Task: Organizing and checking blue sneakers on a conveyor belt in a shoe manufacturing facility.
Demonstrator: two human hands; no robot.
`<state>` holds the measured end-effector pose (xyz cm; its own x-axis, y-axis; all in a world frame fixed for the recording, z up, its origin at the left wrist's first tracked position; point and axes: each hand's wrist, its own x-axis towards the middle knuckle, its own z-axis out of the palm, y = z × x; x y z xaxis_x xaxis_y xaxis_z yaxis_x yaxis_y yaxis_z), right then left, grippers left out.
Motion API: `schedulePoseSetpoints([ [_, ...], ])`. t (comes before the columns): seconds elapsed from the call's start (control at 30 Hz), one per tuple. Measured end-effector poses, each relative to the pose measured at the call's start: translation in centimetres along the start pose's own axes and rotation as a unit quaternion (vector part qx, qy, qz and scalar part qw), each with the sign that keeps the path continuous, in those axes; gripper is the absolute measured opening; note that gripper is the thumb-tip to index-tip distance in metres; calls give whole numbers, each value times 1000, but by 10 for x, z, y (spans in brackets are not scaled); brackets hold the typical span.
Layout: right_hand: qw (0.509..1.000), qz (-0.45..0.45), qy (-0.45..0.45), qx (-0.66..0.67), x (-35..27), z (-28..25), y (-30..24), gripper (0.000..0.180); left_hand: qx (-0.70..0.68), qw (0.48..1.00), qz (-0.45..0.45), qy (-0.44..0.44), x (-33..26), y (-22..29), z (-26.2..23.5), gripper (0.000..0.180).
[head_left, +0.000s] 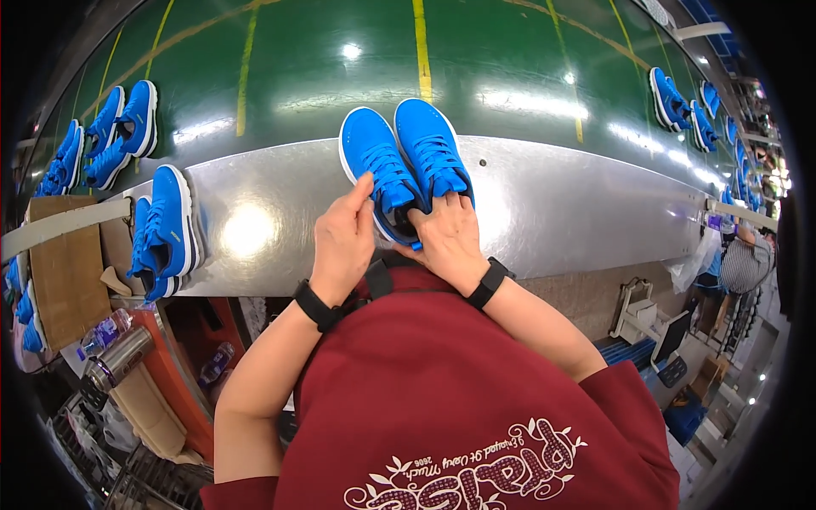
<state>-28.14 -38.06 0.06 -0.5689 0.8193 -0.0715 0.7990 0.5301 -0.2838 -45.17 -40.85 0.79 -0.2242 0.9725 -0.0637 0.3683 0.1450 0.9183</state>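
Note:
A pair of blue sneakers with white soles sits in front of me, toes pointing away, across the edge of the metal ledge and the green surface. Beside the laces of the left sneaker (367,140) is my left hand (342,242), its index finger and thumb against the shoe and the other fingers curled. Whether it pinches anything is hidden. My right hand (449,240) has its fingertips in the opening of the right sneaker (425,127), closed at the tongue. Dark lining shows inside the shoes.
Another blue pair (174,217) stands on the ledge (293,204) at left. More blue sneakers (136,119) lie on the green surface (323,85) at far left and far right (670,98). A cardboard piece (72,263), a metal flask (123,357) and plastic bottles (106,333) are at lower left.

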Motion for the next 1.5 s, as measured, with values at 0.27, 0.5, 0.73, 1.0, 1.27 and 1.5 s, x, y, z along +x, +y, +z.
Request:
schedulePoseSetpoints([
  [0.27, 999, -20, 26, -18, 0, 4, -1, 38, -72, 990, -116, -40, 25, -9, -8, 25],
  [0.5, 998, -22, 53, -11, 1, 1, 3, 43, -296, 891, -197, -282, 66, -30, -26, 27],
  [0.73, 1000, 8, -1, -4, 5, -2, -1, 45, -289, 887, -169, -319, 71, -29, -31, 29],
  [1.0, 1000, 29, 3, 4, 7, 0, -3, 41, 181, 951, 239, -79, 45, 12, -8, 27],
  [1.27, 985, 58, -102, 126, -4, -16, -10, 48, 175, 938, 238, -183, 38, -10, -10, 57],
  [1.5, 958, 80, 20, 276, 16, -82, -6, 25, 130, 981, 123, -70, 13, -26, -2, 97],
])
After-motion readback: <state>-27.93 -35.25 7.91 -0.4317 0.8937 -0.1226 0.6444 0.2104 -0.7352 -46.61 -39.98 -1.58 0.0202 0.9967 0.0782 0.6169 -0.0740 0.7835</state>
